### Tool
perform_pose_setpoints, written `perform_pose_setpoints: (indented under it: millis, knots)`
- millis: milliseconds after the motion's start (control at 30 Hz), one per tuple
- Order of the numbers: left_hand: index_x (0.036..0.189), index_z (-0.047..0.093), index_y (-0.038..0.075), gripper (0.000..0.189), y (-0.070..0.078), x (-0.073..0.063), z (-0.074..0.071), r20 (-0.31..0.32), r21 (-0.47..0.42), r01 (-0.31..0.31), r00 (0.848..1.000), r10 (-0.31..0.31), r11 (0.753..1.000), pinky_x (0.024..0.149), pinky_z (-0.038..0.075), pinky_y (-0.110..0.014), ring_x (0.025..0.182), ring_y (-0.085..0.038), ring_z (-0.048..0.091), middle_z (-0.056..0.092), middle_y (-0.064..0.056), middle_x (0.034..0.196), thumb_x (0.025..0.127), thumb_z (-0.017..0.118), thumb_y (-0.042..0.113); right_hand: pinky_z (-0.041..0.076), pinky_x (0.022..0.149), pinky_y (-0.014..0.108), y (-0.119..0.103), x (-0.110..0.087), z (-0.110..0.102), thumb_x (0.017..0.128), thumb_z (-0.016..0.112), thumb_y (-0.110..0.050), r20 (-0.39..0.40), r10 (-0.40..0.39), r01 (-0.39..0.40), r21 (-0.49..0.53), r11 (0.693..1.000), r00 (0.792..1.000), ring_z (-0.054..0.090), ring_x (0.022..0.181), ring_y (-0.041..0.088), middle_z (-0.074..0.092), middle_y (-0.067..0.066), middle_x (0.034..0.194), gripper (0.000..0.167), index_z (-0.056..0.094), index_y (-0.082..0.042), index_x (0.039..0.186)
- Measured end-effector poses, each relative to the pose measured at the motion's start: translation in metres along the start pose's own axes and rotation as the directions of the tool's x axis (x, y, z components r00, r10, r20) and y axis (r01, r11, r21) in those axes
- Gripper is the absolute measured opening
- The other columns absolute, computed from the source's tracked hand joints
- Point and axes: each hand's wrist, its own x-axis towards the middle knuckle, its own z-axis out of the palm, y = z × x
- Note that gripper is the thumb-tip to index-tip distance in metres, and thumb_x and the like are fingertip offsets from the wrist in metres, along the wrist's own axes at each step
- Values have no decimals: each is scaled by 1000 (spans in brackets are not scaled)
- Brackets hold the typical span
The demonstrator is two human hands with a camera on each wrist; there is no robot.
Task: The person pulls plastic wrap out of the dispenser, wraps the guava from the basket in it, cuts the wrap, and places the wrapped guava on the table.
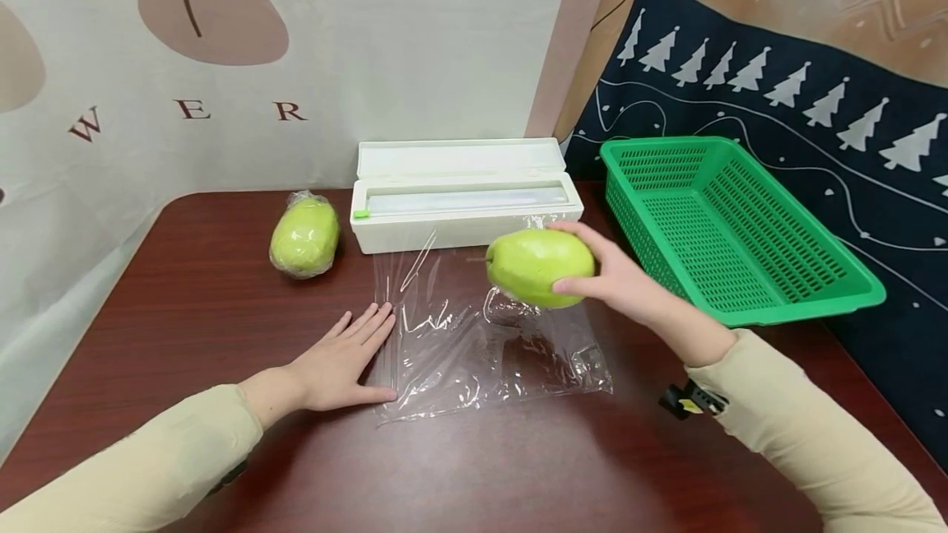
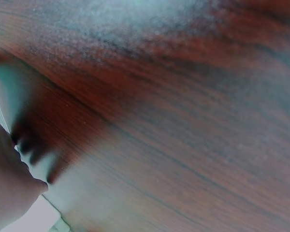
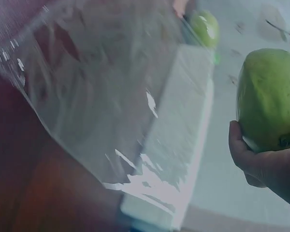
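Observation:
My right hand [image 1: 603, 274] grips a green pear [image 1: 539, 266], holding it sideways above a sheet of plastic wrap [image 1: 474, 360]. In the right wrist view the pear [image 3: 268, 99] shows bare skin, with the thumb and fingers around one end. The wrap runs forward over the table from a white cling film dispenser [image 1: 467, 229] with its lid raised. My left hand [image 1: 336, 364] lies flat with fingers spread, its fingertips on the left edge of the wrap. Only part of the left hand [image 2: 12, 179] appears in the left wrist view.
A second green pear [image 1: 305, 235], wrapped in film, sits at the back left. At the right stands a green plastic basket [image 1: 748, 315]. A small green slider [image 1: 360, 214] is at the dispenser's left end. Printed cloth [image 1: 444, 39] hangs behind the brown table [image 1: 222, 270].

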Motion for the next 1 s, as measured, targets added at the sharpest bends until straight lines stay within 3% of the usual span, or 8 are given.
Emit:
perform_pose_setpoints:
  millis: [300, 567, 833, 1000]
  knots:
    - [143, 29, -5, 100, -1, -1, 0, 2, -1, 4, 1000, -4, 1000, 111, 18, -60, 141, -40, 20, 22, -22, 153, 79, 55, 67, 51, 90, 43, 18, 12, 45, 74, 74, -12, 147, -25, 27, -12, 1000, 989, 55, 113, 35, 47, 21, 132, 73, 37, -5, 137]
    - [143, 28, -5, 99, 1, -1, -2, 20, -6, 11, 1000, -11, 1000, 111, 19, -60, 141, -39, 20, 21, -22, 153, 79, 55, 66, 49, 92, 44, 33, 16, 68, 72, 76, -19, 213, -20, 39, -83, 996, 977, 56, 111, 31, 50, 16, 129, 74, 39, -9, 136]
    - [143, 28, -5, 99, 2, -2, -2, 18, -11, 12, 1000, -12, 1000, 111, 19, -59, 141, -39, 20, 21, -22, 153, 79, 57, 64, 44, 98, 46, 44, 17, 74, 73, 76, -18, 263, -37, 57, -69, 996, 964, 51, 116, 32, 47, 15, 133, 73, 38, -10, 135]
    - [144, 28, -5, 99, 1, -1, -1, 14, -9, 12, 1000, -12, 1000, 111, 18, -59, 141, -39, 19, 21, -22, 153, 79, 56, 65, 41, 101, 50, 46, 16, 72, 72, 78, -18, 288, -46, 68, -69, 995, 957, 49, 121, 34, 43, 17, 137, 82, 33, -7, 140]
